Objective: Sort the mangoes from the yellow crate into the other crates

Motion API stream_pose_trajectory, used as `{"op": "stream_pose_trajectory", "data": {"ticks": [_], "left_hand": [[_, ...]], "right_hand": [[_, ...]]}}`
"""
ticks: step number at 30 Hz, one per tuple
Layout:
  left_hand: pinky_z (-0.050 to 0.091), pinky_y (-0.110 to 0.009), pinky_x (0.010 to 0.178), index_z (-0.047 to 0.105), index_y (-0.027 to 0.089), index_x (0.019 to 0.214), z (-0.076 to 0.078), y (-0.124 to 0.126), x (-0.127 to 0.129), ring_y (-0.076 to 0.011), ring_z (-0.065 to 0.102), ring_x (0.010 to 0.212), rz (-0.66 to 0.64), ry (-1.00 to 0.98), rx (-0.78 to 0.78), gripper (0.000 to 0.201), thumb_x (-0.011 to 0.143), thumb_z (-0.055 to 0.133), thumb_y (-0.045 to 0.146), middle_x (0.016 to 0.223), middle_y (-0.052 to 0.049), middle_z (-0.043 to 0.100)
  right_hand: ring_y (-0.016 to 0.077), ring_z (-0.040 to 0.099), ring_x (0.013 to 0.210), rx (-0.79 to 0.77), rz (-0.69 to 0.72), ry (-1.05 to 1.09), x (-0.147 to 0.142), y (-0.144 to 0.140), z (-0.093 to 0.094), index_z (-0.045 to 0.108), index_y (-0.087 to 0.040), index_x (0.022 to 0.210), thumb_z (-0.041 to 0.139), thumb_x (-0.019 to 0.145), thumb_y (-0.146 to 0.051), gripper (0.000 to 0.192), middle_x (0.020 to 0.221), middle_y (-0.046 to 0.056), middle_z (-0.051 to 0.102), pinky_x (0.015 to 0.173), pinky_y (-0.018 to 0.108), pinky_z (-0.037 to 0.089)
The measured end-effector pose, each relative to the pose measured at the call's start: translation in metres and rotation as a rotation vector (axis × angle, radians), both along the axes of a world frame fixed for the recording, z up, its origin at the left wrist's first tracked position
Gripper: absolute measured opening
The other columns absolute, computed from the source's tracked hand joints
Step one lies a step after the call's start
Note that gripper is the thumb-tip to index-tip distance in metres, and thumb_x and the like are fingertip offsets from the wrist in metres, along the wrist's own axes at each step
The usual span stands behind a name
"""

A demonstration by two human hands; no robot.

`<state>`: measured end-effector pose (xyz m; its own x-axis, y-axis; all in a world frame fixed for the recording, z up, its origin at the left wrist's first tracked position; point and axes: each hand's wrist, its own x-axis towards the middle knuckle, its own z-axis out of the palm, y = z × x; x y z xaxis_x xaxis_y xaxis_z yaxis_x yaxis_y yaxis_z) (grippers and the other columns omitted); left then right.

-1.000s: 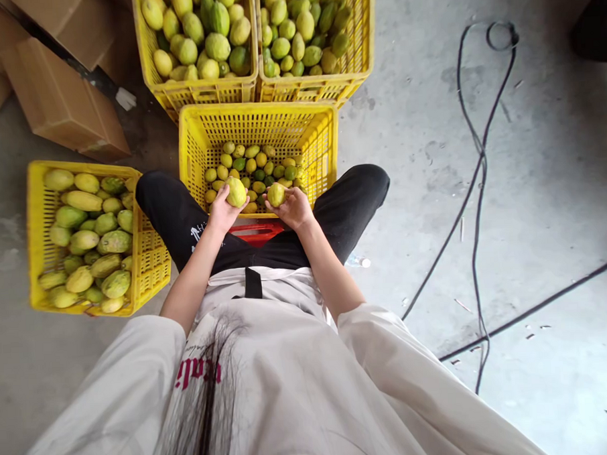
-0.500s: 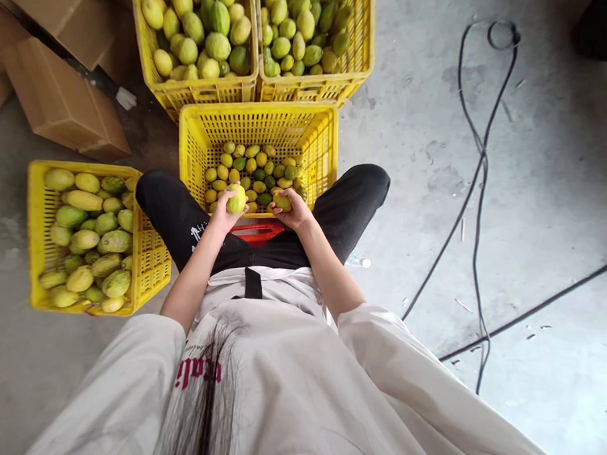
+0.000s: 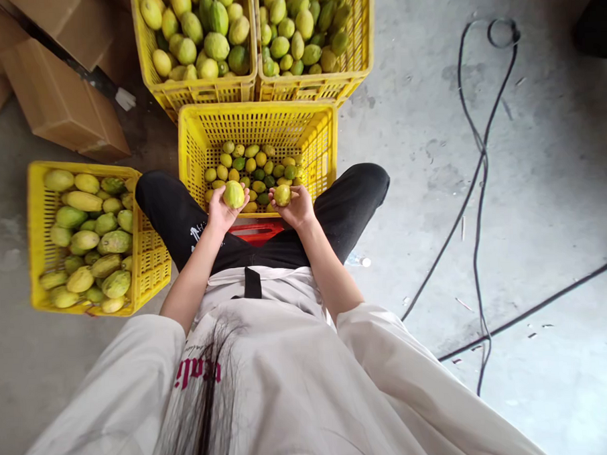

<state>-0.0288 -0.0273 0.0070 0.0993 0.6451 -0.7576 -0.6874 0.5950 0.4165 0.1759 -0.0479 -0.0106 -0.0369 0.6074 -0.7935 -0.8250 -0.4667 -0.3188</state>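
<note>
My left hand (image 3: 218, 212) is palm up with its fingers curled round a yellow-green lemon (image 3: 233, 194). In my right hand (image 3: 300, 208) a smaller, darker yellow lemon (image 3: 283, 195) rests against the fingers and thumb. Both hands are side by side over the near edge of a yellow plastic crate (image 3: 258, 112), between my knees. Many small yellow and green lemons (image 3: 250, 165) cover the bottom of that crate; those under my hands are partly hidden.
Two fuller yellow crates (image 3: 204, 91) (image 3: 317, 86) of lemons stand beyond. Another lemon-filled crate (image 3: 151, 261) is at my left. Cardboard boxes (image 3: 59, 97) lie at the far left. A black cable (image 3: 483, 159) runs over the floor at right, and a bottle (image 3: 359, 260) lies by my right leg.
Both hands have turned more palm up and the lemons have rolled in them. The right hand's lemon now shows more fully and sits slightly higher. The crates have not moved.
</note>
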Motion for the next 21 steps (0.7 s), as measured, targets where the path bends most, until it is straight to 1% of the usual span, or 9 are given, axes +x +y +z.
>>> {"op": "stream_pose_trajectory", "data": {"ticks": [2,4,5,7,9,12,15,18,21], "left_hand": [[0.069,-0.030,0.087,0.073,0.022,0.136,-0.001,0.000,0.001,-0.0206,0.084,0.093,-0.002,0.001,-0.009,0.036,0.106,0.071,0.042,0.102,-0.007,0.084],[0.064,-0.023,0.071,0.074,0.022,0.125,0.001,0.000,0.002,-0.0153,0.077,0.076,-0.031,0.000,-0.029,0.029,0.105,0.073,0.042,0.091,-0.004,0.080],[0.061,-0.021,0.065,0.073,0.022,0.119,0.003,0.000,0.002,-0.0134,0.074,0.071,-0.051,-0.001,-0.038,0.024,0.104,0.074,0.042,0.088,-0.002,0.078],[0.055,-0.019,0.059,0.070,0.023,0.108,0.008,-0.001,0.003,-0.0116,0.070,0.068,-0.085,0.003,-0.048,0.019,0.101,0.078,0.039,0.085,0.000,0.074],[0.053,-0.018,0.058,0.066,0.024,0.102,0.012,-0.002,0.004,-0.0114,0.070,0.069,-0.103,0.015,-0.057,0.022,0.095,0.084,0.035,0.083,0.002,0.071],[0.052,-0.018,0.060,0.063,0.024,0.098,0.015,-0.002,0.005,-0.0120,0.069,0.071,-0.114,0.020,-0.055,0.028,0.089,0.088,0.031,0.082,0.003,0.068],[0.052,-0.019,0.061,0.062,0.025,0.098,0.014,-0.002,0.004,-0.0125,0.069,0.071,-0.122,0.023,-0.048,0.027,0.090,0.087,0.029,0.081,0.003,0.067],[0.053,-0.018,0.062,0.064,0.025,0.101,0.012,-0.002,0.004,-0.0123,0.070,0.071,-0.136,0.031,-0.043,0.022,0.092,0.084,0.028,0.081,0.004,0.068],[0.055,-0.018,0.063,0.066,0.025,0.105,0.008,-0.003,0.004,-0.0114,0.072,0.070,-0.143,0.031,-0.031,0.021,0.093,0.083,0.028,0.080,0.005,0.069]], "right_hand": [[0.0234,0.073,0.083,-0.017,0.014,0.003,-0.001,0.001,0.003,0.063,-0.025,0.104,0.062,0.106,-0.036,0.012,0.087,0.006,0.073,0.059,0.027,0.062],[0.0192,0.068,0.073,-0.024,0.048,0.012,-0.001,0.001,0.006,0.063,-0.025,0.101,0.068,0.107,-0.041,0.018,0.083,0.004,0.071,0.054,0.023,0.057],[0.0168,0.064,0.068,-0.026,0.068,0.019,-0.001,0.001,0.008,0.062,-0.025,0.099,0.073,0.107,-0.044,0.023,0.081,0.003,0.070,0.050,0.020,0.053],[0.0132,0.057,0.061,-0.026,0.099,0.029,-0.001,0.002,0.011,0.060,-0.025,0.096,0.077,0.106,-0.047,0.030,0.079,0.001,0.067,0.045,0.017,0.045],[0.0122,0.054,0.057,-0.047,0.122,0.021,-0.002,0.002,0.014,0.059,-0.025,0.094,0.077,0.107,-0.045,0.030,0.076,0.000,0.065,0.043,0.015,0.042],[0.0137,0.052,0.056,-0.125,0.131,-0.018,-0.005,0.002,0.016,0.060,-0.025,0.092,0.073,0.110,-0.037,0.025,0.073,0.000,0.063,0.043,0.016,0.041],[0.0149,0.052,0.059,-0.191,0.110,-0.056,-0.008,0.003,0.019,0.060,-0.025,0.092,0.066,0.113,-0.034,0.023,0.072,0.003,0.063,0.044,0.015,0.040],[0.0140,0.051,0.061,-0.207,0.101,-0.069,-0.010,0.003,0.021,0.060,-0.024,0.094,0.060,0.117,-0.033,0.024,0.072,0.002,0.063,0.046,0.014,0.039],[0.0133,0.053,0.061,-0.191,0.106,-0.061,-0.010,0.002,0.023,0.059,-0.025,0.094,0.060,0.115,-0.030,0.022,0.073,0.000,0.063,0.046,0.013,0.044]]}}
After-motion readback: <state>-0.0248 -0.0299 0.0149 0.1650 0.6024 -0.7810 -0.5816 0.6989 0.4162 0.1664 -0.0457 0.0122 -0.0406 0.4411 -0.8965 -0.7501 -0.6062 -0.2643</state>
